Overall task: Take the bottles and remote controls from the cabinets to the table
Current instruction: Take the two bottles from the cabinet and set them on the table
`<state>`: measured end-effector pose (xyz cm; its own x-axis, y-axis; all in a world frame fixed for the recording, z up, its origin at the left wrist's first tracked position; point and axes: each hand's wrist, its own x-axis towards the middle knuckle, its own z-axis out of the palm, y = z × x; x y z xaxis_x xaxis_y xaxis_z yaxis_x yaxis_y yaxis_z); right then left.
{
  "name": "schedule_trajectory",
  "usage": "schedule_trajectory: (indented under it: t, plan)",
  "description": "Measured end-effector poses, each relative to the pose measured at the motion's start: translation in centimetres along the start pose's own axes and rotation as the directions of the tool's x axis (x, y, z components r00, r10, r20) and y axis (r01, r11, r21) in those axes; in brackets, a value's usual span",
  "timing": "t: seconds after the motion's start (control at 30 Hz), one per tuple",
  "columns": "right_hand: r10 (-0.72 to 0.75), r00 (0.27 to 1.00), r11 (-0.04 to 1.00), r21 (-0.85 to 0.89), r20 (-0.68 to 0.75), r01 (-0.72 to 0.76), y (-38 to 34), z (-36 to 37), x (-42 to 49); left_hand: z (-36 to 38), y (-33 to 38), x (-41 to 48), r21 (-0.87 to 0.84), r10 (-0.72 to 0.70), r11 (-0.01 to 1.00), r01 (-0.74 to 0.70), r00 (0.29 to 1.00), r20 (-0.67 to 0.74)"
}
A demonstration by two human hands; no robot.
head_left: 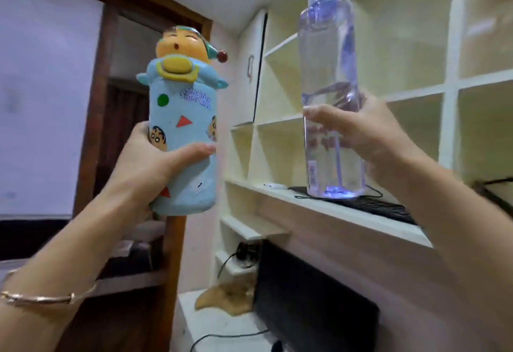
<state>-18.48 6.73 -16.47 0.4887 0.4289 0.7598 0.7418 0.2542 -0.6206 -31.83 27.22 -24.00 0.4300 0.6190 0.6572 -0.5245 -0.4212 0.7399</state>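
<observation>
My left hand [150, 162] grips a light blue cartoon bottle [184, 118] with a yellow figure head as its top, held upright at chest height left of the shelves. My right hand [363, 129] holds a tall clear plastic bottle [330, 74] with a pale cap, upright and raised in front of the cream cabinet shelves [449, 85]. The clear bottle's base hovers just above a lower shelf ledge. A small white object [273, 185], maybe a remote control, lies on that ledge.
A black keyboard [380, 207] with its cable lies on the ledge. A dark monitor [311, 301] stands below on a white table [213, 326]. A brown door frame [94, 118] is at left. A cabinet door [256, 71] hangs open.
</observation>
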Motion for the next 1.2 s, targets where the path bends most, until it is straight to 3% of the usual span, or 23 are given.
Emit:
schedule_trajectory:
  t: [0.13,0.27,0.33,0.5,0.6,0.83,1.1,1.2]
  plan:
    - [0.175,0.965,0.968,0.147,0.196,-0.205,4.4,11.5,-7.8,-14.0,-3.5,-8.9,0.161,-0.170,0.968,0.193,0.974,-0.150]
    - [0.380,0.843,0.879,0.137,0.380,-0.458,9.2,24.3,-18.6,-28.5,-5.8,-20.1,0.341,-0.355,0.814,0.470,0.867,-0.348]
    - [0.467,0.742,0.827,0.059,0.482,-0.559,10.8,30.2,-24.7,-34.4,-6.2,-26.5,0.347,-0.401,0.724,0.596,0.773,-0.491]
    - [0.598,0.468,0.705,-0.150,0.650,-0.693,11.2,41.6,-38.7,-43.6,-6.1,-41.9,0.188,-0.438,0.487,0.853,0.424,-0.793]
    - [0.587,0.322,0.683,-0.241,0.743,-0.689,10.4,45.7,-44.5,-45.4,-5.3,-49.6,0.004,-0.402,0.476,0.880,0.222,-0.888]
    - [0.537,0.126,0.727,-0.381,0.834,-0.571,9.1,52.4,-51.9,-47.6,-4.0,-61.2,-0.286,-0.343,0.389,0.876,-0.151,-0.927]
    - [0.495,-0.010,0.771,-0.444,0.869,-0.457,8.0,63.4,-55.6,-54.6,-4.8,-63.4,-0.475,-0.305,0.407,0.780,-0.374,-0.876]
    - [0.483,-0.016,0.794,-0.446,0.875,-0.413,7.1,69.9,-56.7,-59.8,-5.5,-63.3,-0.479,-0.292,0.443,0.758,-0.383,-0.876]
